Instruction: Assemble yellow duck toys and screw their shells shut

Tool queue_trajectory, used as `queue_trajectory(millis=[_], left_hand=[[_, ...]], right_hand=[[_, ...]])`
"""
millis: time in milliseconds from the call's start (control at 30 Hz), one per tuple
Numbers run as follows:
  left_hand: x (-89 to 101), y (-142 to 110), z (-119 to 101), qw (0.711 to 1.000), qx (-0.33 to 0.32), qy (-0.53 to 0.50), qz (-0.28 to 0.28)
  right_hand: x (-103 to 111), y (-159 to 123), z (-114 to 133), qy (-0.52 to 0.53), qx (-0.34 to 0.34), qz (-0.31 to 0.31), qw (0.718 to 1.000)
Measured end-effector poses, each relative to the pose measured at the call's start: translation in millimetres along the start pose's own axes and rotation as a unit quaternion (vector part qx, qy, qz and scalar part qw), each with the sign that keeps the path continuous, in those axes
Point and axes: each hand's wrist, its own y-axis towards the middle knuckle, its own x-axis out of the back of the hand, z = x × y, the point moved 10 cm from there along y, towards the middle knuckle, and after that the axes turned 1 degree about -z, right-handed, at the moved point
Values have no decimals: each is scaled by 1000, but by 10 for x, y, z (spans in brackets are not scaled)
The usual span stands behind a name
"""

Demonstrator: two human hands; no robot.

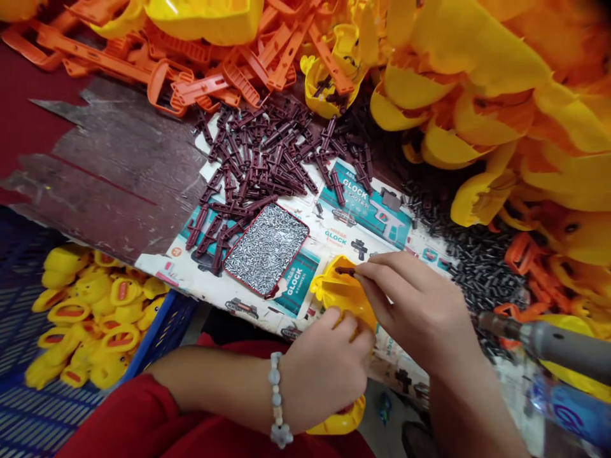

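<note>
Bench boards (128,172) carry printed cardboard (329,235) along the edge nearest you. At that edge your right hand (422,305) hangs beside your left hand (327,372), whose fingers curl round a yellow shell (347,291). Left along the same edge lies a red-rimmed tray (244,282). Your right fingers pinch a maroon part (344,270) at the shell's open end. Silver pieces (267,245) fill the tray.

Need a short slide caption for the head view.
Left hand holds a yellow shell; right hand pinches a brown part at its open side.

Plastic pieces (258,159) behind tray (272,292); crate (155,332) left.
</note>
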Motion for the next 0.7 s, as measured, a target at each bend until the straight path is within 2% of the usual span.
queue_trajectory(millis=[133, 300, 367, 433, 467, 500, 533, 567, 600, 667, 700], left_hand=[[4, 0, 1, 1000, 2, -3, -6], [-12, -5, -16, 1000, -10, 1, -5], [-13, -8, -9, 1000, -10, 16, -2], [-8, -11, -10, 999, -16, 29, 4], [-3, -12, -12, 999, -21, 31, 8], [-1, -12, -14, 999, -25, 30, 13], [0, -10, -14, 999, -28, 27, 20], [1, -8, -13, 999, -30, 23, 26], [1, -5, -10, 999, -29, 19, 30], [1, 2, -3, 999, -28, 16, 34], [0, 5, 0, 999, -27, 17, 33]], right_hand=[[-26, -22, 37, 2, -1, -3, 1000], [-69, 5, 12, 11, -17, 55, 998], [-126, 73, -67, 67, -19, 106, 992], [-163, 219, -211, 148, -30, 118, 981], [-177, 324, -341, 172, -57, 102, 978], [-138, 441, -536, 146, -104, 45, 983], [-126, 518, -780, 78, -185, 1, 980], [-198, 561, -990, 15, -264, 6, 964], [-337, 609, -1113, -24, -305, 50, 951], [-489, 706, -1201, -41, -318, 86, 943], [-495, 712, -1217, -45, -318, 90, 943]])
